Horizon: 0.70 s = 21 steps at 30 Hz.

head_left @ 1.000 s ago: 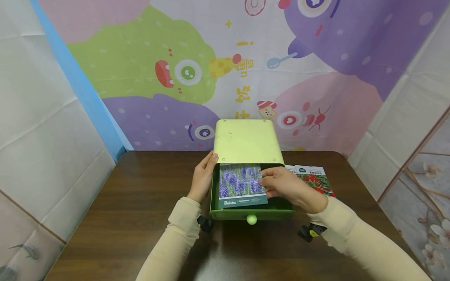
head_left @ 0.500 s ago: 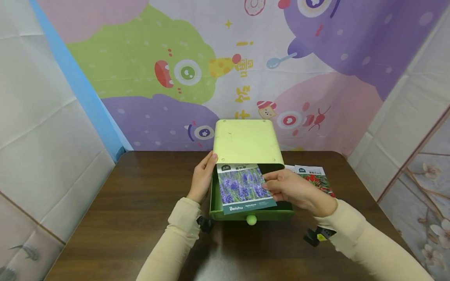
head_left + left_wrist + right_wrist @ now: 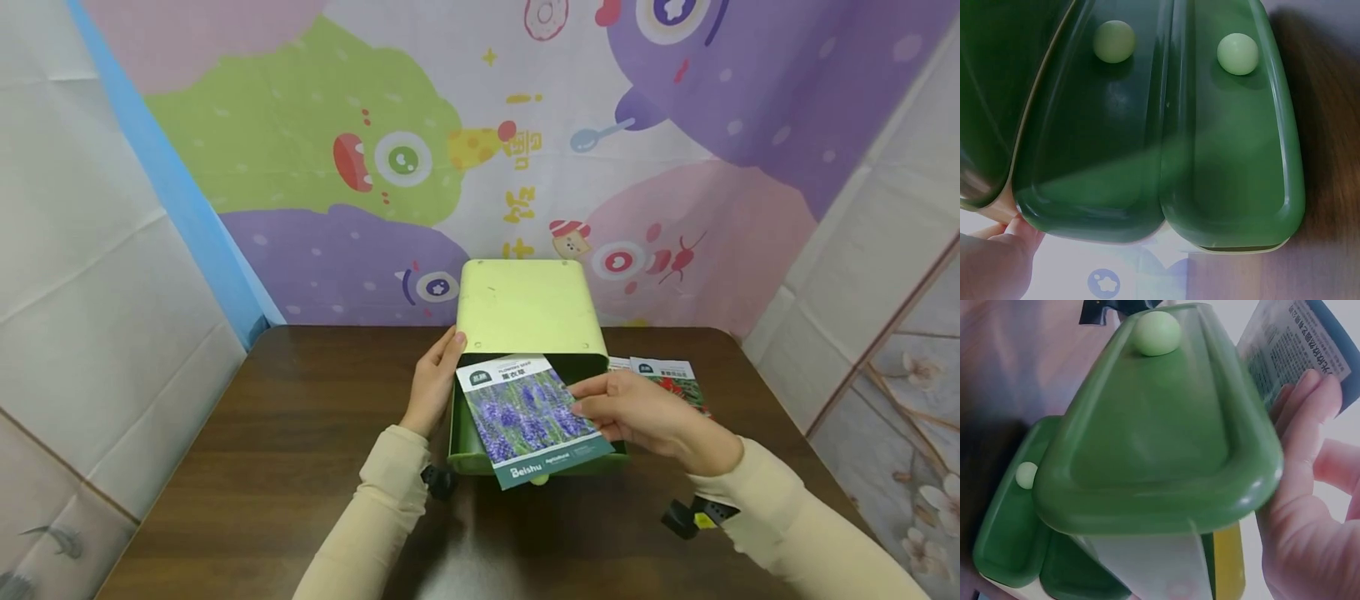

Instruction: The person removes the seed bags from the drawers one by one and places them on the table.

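A seed packet [image 3: 528, 417] with purple lavender flowers and "FLOWERS SEED" print is pinched along its right edge by my right hand [image 3: 652, 417]. It tilts over the pulled-out top drawer [image 3: 471, 463] of a light green box [image 3: 528, 304], its lower corner past the drawer front. In the right wrist view the packet's printed back [image 3: 1291, 356] shows beside the drawer's knobbed front [image 3: 1154, 425]. My left hand [image 3: 431, 387] rests against the box's left side, thumb at the upper front corner. The left wrist view shows two closed drawers [image 3: 1097, 156] below the open one.
More seed packets [image 3: 678, 382], one with red flowers, lie on the brown table [image 3: 300, 467] right of the box, partly behind my right hand. A cartoon-printed cloth [image 3: 337, 267] hangs behind the table. Pale panels [image 3: 97, 292] stand at both sides.
The lavender packet has come forward and right out of the drawer with my right hand, turning askew, and its white top has come into view. My left hand stays on the box.
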Tool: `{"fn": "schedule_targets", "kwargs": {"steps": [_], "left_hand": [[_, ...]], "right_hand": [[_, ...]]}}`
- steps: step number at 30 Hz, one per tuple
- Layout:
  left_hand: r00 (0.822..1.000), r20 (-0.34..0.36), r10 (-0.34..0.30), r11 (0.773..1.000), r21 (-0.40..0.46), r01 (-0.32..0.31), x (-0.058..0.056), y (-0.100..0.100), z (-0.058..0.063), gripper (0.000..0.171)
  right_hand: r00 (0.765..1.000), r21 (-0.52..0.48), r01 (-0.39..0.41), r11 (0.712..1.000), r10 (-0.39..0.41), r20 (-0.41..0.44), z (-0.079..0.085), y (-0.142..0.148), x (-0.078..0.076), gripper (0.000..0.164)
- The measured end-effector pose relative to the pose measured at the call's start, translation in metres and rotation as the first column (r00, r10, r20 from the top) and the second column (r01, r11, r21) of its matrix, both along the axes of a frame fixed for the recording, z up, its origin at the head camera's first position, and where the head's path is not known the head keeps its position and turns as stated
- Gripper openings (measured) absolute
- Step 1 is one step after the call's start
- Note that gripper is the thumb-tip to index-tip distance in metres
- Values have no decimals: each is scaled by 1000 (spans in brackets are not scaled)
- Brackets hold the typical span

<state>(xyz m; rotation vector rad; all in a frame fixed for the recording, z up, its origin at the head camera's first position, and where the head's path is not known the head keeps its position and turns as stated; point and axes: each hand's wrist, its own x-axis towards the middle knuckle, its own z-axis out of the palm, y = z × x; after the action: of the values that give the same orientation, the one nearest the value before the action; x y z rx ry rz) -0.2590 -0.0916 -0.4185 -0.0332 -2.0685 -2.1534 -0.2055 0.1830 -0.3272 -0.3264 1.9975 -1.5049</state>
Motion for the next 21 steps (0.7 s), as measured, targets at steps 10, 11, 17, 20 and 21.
{"fn": "schedule_targets", "kwargs": {"steps": [10,11,17,20,21], "left_hand": [[1000,-8,-7,999,35,8,-3,1,-2,59],[1000,-8,-6,1000,31,6,-3,1,-2,59],[1000,0,6,1000,24,-6,-1,1,0,60],[1000,6,12,1000,23,-12,-1,2,0,60],[1000,7,14,1000,21,-15,-1,2,-1,60]], "right_hand": [[999,-49,8,999,-10,-39,12,13,8,47],[1000,-59,4,998,-6,-30,13,15,7,46],[1000,-122,-12,992,13,7,16,24,7,29],[1000,-148,-16,989,17,7,16,28,8,16],[1000,-158,-16,987,19,14,16,30,8,15]]}}
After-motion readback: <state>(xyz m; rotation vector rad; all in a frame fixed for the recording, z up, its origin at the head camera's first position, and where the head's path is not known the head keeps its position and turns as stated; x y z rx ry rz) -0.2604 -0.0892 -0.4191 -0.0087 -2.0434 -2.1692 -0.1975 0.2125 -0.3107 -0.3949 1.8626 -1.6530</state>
